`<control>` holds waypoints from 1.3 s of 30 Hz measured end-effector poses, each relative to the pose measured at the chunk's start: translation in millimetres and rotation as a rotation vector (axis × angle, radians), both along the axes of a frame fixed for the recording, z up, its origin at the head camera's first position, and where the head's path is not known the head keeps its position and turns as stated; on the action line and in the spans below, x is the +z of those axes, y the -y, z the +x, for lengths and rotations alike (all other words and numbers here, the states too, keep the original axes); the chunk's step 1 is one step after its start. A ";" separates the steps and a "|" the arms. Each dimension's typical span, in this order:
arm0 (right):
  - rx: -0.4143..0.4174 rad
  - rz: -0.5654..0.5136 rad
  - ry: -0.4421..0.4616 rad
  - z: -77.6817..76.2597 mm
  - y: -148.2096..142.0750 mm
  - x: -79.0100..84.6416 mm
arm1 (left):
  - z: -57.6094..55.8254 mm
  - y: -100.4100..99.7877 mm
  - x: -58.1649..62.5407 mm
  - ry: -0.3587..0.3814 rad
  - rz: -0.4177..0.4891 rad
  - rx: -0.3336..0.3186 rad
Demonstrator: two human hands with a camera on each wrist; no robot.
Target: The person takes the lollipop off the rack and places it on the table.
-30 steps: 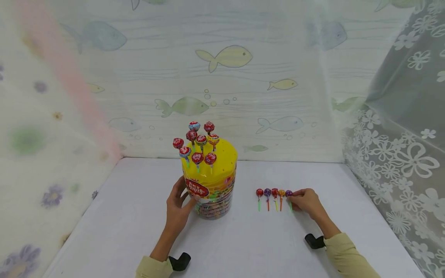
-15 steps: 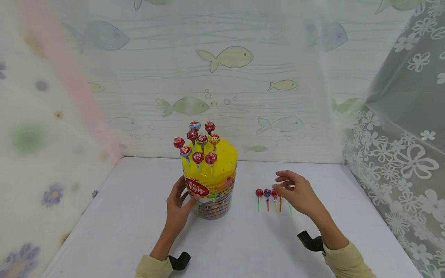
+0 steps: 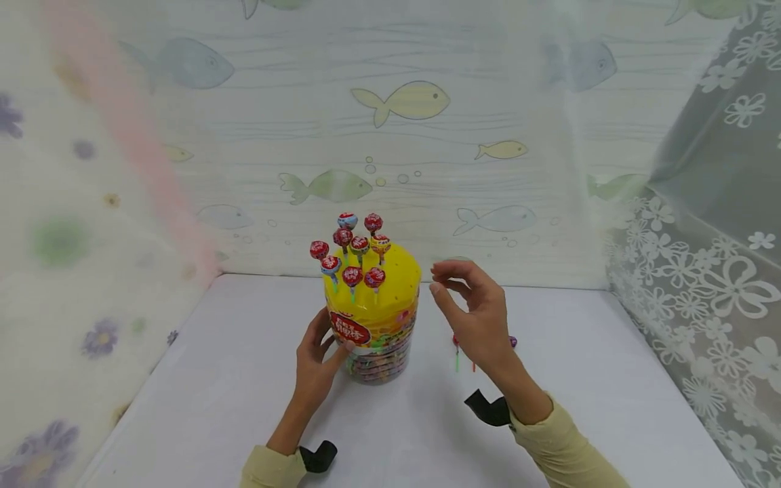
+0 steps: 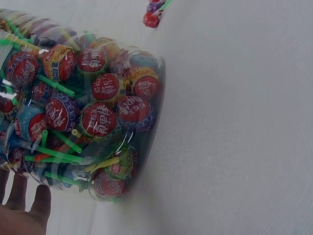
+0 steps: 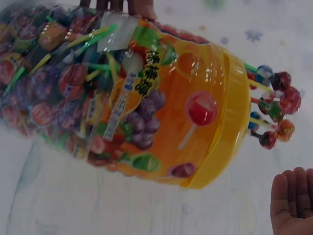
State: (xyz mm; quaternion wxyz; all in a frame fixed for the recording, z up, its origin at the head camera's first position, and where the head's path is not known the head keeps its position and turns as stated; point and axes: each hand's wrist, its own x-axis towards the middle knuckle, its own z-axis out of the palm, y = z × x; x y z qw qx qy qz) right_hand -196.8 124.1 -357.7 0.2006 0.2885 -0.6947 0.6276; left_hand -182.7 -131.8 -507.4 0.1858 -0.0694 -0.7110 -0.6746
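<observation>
A clear plastic lollipop jar (image 3: pixel 381 362) with a yellow lid (image 3: pixel 399 271) stands upright on the white table, packed with wrapped lollipops. Several lollipops (image 3: pixel 352 276) stick up from holes in the lid. My left hand (image 3: pixel 314 366) grips the jar's left side, thumb in front; its fingertips (image 4: pixel 41 200) also show against the jar in the left wrist view. Raised to the right of the lid, my right hand (image 3: pixel 478 315) holds nothing, its fingers gently curved. A purple lollipop (image 3: pixel 513 341) lies beyond it, while my right forearm and hand hide part of the row.
Loose lollipops lie in a row right of the jar, among them a red one (image 4: pixel 151 19) at the near end in the left wrist view. A fish-patterned curtain (image 3: pixel 396 156) hangs behind the table (image 3: pixel 244 352); flowered lace drapes the right side.
My right hand has left the purple lollipop at the row's right end and moved up and left beside the jar lid. My left hand stays on the jar.
</observation>
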 end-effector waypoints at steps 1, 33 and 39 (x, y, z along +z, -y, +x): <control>0.019 -0.016 -0.016 1.3 5.1 2.1 | 0.1 -0.1 0.0 0.001 0.000 -0.001; 0.160 0.037 0.148 -4.9 57.1 12.7 | 1.7 -0.5 2.0 0.021 0.003 0.002; 0.166 0.003 0.112 -7.5 57.8 11.7 | 0.7 -0.1 -0.1 0.014 0.003 -0.002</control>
